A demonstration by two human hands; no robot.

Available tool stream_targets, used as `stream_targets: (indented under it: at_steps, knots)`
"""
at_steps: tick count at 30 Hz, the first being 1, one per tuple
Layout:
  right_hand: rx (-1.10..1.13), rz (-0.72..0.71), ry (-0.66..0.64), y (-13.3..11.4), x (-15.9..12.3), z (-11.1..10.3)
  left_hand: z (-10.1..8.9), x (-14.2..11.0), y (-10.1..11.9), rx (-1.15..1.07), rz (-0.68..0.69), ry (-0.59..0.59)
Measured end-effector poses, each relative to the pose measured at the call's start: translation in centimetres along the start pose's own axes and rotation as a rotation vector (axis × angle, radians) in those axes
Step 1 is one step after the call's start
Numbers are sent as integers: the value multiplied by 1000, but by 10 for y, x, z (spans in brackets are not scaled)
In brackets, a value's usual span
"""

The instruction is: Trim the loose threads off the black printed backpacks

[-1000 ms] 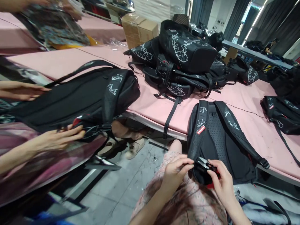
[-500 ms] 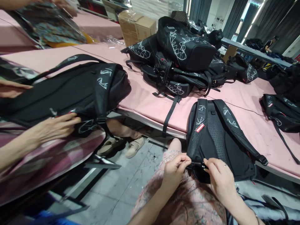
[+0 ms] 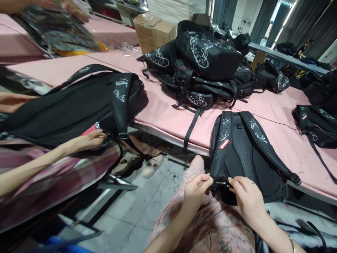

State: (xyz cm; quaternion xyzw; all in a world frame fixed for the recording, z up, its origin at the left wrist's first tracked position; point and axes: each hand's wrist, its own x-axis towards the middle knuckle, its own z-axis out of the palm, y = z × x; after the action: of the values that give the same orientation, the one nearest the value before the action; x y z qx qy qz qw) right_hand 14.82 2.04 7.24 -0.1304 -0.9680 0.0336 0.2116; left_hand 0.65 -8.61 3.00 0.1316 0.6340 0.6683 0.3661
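A black backpack with white scribble prints on its shoulder straps leans on the table edge and my lap, back panel up. At its lower left, my left hand pinches the end of the left shoulder strap. My right hand, a ring on one finger, pinches a small dark strap buckle with a shiny bar, just right of the left fingertips. Finger cover hides part of the buckle and the webbing. A red-and-white label is on that strap.
Beside me on the left, a co-worker's hand works at another black backpack. Stacked backpacks lie on the pink table, with a loose strap over its edge. A cardboard box stands behind; another backpack lies right.
My hands stay almost in place at the strap buckle. The co-worker's near hand has moved right along the other backpack, where a red piece now shows.
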Motion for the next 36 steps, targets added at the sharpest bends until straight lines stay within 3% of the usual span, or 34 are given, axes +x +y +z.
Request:
stream_targets:
  at_steps: [6,20,28,36]
  knots:
    - [-115,-42,-64,1,3,-7,3,-2,4,61,46,8]
    - [-78,-3,-92,-3,6,-6,3,-1,9,63,61,9]
    - [24,46,-62,0,4,-7,5,-4,11,-133,-23,-35]
    - [-70,-4,-132,-4,10,0,6,-7,13,-232,-78,-38]
